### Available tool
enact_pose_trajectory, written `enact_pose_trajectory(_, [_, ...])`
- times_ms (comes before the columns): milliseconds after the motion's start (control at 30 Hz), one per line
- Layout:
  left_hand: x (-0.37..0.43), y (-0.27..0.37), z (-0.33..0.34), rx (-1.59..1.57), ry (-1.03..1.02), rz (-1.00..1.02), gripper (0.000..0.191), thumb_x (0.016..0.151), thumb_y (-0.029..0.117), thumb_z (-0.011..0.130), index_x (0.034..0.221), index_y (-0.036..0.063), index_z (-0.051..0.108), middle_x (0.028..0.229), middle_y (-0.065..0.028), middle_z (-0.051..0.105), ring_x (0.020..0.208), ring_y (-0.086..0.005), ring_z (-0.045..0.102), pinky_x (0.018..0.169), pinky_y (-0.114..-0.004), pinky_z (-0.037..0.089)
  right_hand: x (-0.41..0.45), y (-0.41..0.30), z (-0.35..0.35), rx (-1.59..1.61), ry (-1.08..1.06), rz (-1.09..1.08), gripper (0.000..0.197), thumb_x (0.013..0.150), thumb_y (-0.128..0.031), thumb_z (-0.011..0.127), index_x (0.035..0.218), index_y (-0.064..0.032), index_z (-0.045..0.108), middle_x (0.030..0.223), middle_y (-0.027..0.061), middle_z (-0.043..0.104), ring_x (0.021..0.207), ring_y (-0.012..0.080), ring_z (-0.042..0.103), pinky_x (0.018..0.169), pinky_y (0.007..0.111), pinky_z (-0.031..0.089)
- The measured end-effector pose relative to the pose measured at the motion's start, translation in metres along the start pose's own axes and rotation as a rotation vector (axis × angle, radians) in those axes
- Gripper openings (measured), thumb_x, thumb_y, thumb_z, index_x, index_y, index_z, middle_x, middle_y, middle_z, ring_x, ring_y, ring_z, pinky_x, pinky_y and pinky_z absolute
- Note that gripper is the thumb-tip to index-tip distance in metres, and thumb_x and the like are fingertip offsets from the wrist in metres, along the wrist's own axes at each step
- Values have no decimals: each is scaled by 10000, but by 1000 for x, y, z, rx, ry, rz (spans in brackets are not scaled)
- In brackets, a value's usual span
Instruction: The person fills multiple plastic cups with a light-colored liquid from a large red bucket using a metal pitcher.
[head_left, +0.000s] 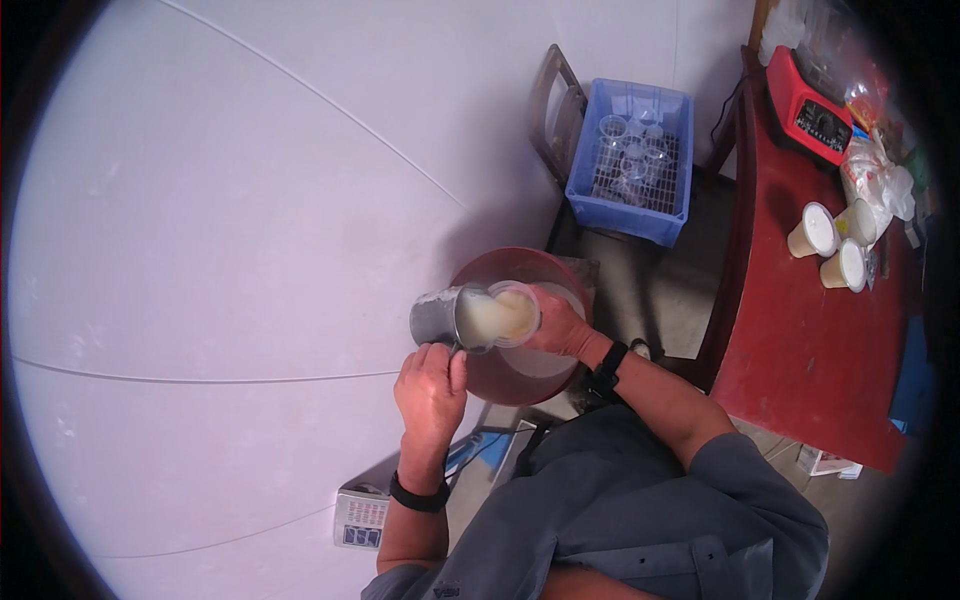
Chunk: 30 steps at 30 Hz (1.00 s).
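My left hand (430, 390) grips the handle of a metal cup (433, 318), which is tipped on its side with its mouth to the right. Creamy liquid (480, 316) lies at the cup's mouth and in the clear plastic cup (534, 319) meeting it. My right hand (558, 321) is closed around that plastic cup, whose rim touches or overlaps the metal one. Below both cups stands a red bucket (517, 264) with whitish contents (536, 365), partly hidden by my hands.
A blue plastic crate (583, 178) of clear cups sits on a wooden chair (556, 112). On the red table (810, 352) to the right are filled cups (808, 234), a red appliance (814, 112) and plastic bags (874, 176). A scale (361, 517) stands by the white wall (225, 225).
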<state>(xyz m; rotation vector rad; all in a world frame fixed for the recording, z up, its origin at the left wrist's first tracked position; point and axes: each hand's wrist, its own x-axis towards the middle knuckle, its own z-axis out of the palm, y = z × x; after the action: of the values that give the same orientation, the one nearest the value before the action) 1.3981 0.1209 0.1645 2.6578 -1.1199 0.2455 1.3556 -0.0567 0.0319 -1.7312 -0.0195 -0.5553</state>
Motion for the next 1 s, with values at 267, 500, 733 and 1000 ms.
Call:
enact_pose_trajectory(267, [-1, 0, -2, 27, 30, 18, 172, 811, 183, 589, 725, 53, 517, 719, -103, 545, 686, -308, 537, 577, -413, 440, 3, -5, 2, -53, 31, -29, 623, 634, -205, 788, 1174, -56, 516, 1110, 115, 585, 1019, 255, 580, 888, 341, 458])
enact_pose_trajectory(500, [-2, 0, -2, 53, 76, 37, 167, 801, 184, 604, 726, 59, 522, 712, -94, 540, 669, -299, 532, 561, -407, 442, 3, 2, 6, 26, 31, -29, 653, 612, -192, 795, 1180, -48, 506, 1099, 129, 594, 1008, 263, 585, 886, 343, 461])
enact_pose_trajectory(733, [-3, 1, -3, 69, 86, 30, 168, 796, 184, 609, 721, 63, 519, 712, -91, 540, 664, -295, 530, 559, -405, 442, 0, 0, 7, -83, 34, 3, 667, 598, -175, 798, 1179, -37, 500, 1106, 135, 592, 1009, 263, 586, 881, 344, 461])
enact_pose_trajectory(1000, [-9, -5, -5, -286, 131, -97, 164, 836, 130, 579, 738, 19, 507, 675, -135, 511, 612, -311, 496, 548, -365, 407, -6, -2, 5, 207, 34, 44, 673, 597, -133, 786, 1193, -30, 492, 1116, 126, 583, 1028, 251, 572, 909, 340, 438])
